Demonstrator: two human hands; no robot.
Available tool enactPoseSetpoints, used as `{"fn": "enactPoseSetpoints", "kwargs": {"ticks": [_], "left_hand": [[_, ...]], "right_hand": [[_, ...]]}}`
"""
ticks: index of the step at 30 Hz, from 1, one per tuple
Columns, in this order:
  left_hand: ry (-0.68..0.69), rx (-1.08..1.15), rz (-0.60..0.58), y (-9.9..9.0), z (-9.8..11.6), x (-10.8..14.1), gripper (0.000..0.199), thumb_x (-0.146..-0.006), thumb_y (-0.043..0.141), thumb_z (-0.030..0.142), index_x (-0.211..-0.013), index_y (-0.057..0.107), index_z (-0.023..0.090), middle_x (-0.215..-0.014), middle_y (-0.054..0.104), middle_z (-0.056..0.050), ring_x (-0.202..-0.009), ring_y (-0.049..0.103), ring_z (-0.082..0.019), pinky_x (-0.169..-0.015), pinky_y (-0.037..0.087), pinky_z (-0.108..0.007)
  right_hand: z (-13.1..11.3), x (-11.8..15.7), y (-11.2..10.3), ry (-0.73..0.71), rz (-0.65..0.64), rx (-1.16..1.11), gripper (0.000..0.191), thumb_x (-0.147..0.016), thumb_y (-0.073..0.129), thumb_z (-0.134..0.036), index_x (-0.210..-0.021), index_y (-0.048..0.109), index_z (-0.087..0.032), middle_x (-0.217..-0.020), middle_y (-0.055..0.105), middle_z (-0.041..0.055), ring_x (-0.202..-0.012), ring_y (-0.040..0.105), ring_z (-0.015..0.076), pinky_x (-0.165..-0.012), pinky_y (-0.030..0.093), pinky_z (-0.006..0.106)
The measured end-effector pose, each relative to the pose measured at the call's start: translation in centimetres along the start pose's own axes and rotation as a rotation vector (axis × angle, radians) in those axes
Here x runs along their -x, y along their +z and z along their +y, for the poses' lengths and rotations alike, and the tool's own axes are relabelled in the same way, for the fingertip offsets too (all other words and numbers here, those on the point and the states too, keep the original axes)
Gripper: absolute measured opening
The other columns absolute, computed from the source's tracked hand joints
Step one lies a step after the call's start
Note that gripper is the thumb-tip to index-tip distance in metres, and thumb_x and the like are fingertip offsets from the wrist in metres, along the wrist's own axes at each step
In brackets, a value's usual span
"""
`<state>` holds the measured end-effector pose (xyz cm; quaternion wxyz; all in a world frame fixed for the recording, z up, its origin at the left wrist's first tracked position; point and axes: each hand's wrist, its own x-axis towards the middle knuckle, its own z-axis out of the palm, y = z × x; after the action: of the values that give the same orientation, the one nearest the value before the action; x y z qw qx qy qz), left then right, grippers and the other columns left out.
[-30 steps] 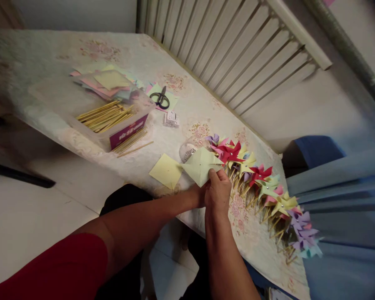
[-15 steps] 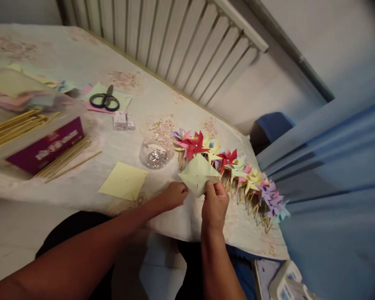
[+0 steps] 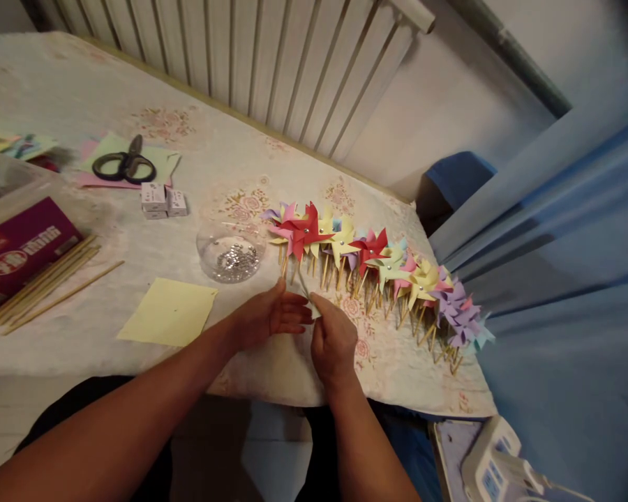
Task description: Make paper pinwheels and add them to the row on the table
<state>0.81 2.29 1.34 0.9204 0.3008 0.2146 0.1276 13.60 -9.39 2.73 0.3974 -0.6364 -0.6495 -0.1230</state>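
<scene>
My right hand [image 3: 333, 341] is closed on a pale green sheet of paper [image 3: 305, 287], which now stands nearly edge-on, so only a thin strip shows. Just left of it, my left hand [image 3: 272, 315] has its fingers apart and holds nothing visible; its fingertips are close to the paper, and whether they touch it I cannot tell. Behind both hands runs a row of paper pinwheels [image 3: 369, 252] on wooden sticks, red, yellow, pink, purple and green. A clear round dish [image 3: 204, 256] with small silvery fasteners stands beyond my left hand.
A yellow paper square [image 3: 168, 312] lies left of my left forearm. Further left are wooden sticks [image 3: 57, 279], a purple box [image 3: 26, 254], small white boxes [image 3: 157, 200] and scissors [image 3: 125, 166] on coloured paper. A radiator [image 3: 241, 70] borders the table's back; a blue curtain [image 3: 555, 314] hangs right.
The paper has turned from facing me to edge-on in my right hand. My left hand has gone from closed to spread fingers. The view has shifted to the right.
</scene>
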Motion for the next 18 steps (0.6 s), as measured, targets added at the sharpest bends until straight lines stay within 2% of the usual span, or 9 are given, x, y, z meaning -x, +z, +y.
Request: {"fn": "enactPoseSetpoints", "kwargs": {"ticks": [4, 7, 9, 11, 14, 16, 18], "left_hand": [[0.044, 0.103, -0.044, -0.1, 0.5, -0.1, 0.060, -0.092, 0.033, 0.066, -0.103, 0.068, 0.018, -0.086, 0.073, -0.010, -0.090, 0.068, -0.023, -0.082, 0.055, -0.038], [0.097, 0.151, -0.032, -0.1, 0.7, -0.2, 0.058, -0.094, 0.034, 0.061, -0.109, 0.068, 0.016, -0.090, 0.073, -0.011, -0.094, 0.067, -0.024, -0.083, 0.054, -0.036], [0.127, 0.174, -0.032, -0.1, 0.8, -0.1, 0.056, -0.095, 0.035, 0.058, -0.113, 0.067, 0.015, -0.094, 0.073, -0.011, -0.097, 0.067, -0.024, -0.085, 0.054, -0.035], [0.149, 0.189, -0.031, -0.1, 0.9, 0.1, 0.053, -0.095, 0.038, 0.055, -0.117, 0.066, 0.016, -0.097, 0.073, -0.011, -0.099, 0.067, -0.024, -0.086, 0.053, -0.036], [0.174, 0.196, -0.019, 0.0, 1.2, 0.5, 0.050, -0.094, 0.044, 0.053, -0.121, 0.063, 0.016, -0.102, 0.073, -0.012, -0.102, 0.067, -0.025, -0.087, 0.054, -0.038], [0.183, 0.196, -0.003, 0.0, 1.3, 0.6, 0.048, -0.093, 0.048, 0.051, -0.122, 0.062, 0.015, -0.103, 0.073, -0.012, -0.102, 0.068, -0.026, -0.087, 0.054, -0.039], [0.189, 0.196, 0.018, -0.2, 1.3, 0.5, 0.040, -0.091, 0.054, 0.040, -0.120, 0.063, 0.014, -0.103, 0.074, -0.012, -0.101, 0.068, -0.025, -0.087, 0.055, -0.038]], "right_hand": [[-0.5, -0.5, 0.0, -0.092, -0.211, -0.057, 0.041, -0.089, 0.043, -0.008, -0.122, 0.063, -0.020, -0.119, 0.070, 0.0113, -0.120, 0.062, 0.0218, -0.101, 0.052, 0.043], [-0.8, -0.8, -0.1, -0.113, -0.327, -0.073, 0.035, -0.090, 0.046, -0.010, -0.119, 0.063, -0.020, -0.122, 0.068, 0.0112, -0.130, 0.054, 0.0226, -0.110, 0.044, 0.049], [-0.9, -0.8, -0.1, -0.117, -0.352, -0.087, 0.033, -0.090, 0.048, -0.011, -0.119, 0.062, -0.020, -0.125, 0.066, 0.0113, -0.134, 0.050, 0.0228, -0.113, 0.040, 0.052], [-0.9, -0.8, -0.2, -0.120, -0.328, -0.119, 0.033, -0.090, 0.049, -0.011, -0.119, 0.061, -0.020, -0.125, 0.066, 0.0113, -0.134, 0.050, 0.0223, -0.114, 0.038, 0.052], [-0.9, -0.7, -0.1, -0.092, -0.203, -0.163, 0.033, -0.088, 0.051, -0.009, -0.117, 0.062, -0.021, -0.122, 0.067, 0.0106, -0.129, 0.055, 0.0219, -0.112, 0.042, 0.051], [-0.7, -0.5, 0.0, -0.020, -0.066, -0.163, 0.030, -0.088, 0.052, -0.011, -0.114, 0.064, -0.022, -0.119, 0.068, 0.0104, -0.121, 0.060, 0.0223, -0.106, 0.047, 0.049], [-0.3, -0.4, 0.2, 0.124, 0.079, -0.151, 0.025, -0.089, 0.053, -0.015, -0.110, 0.066, -0.021, -0.113, 0.070, 0.0105, -0.112, 0.064, 0.0224, -0.099, 0.051, 0.046]]}}
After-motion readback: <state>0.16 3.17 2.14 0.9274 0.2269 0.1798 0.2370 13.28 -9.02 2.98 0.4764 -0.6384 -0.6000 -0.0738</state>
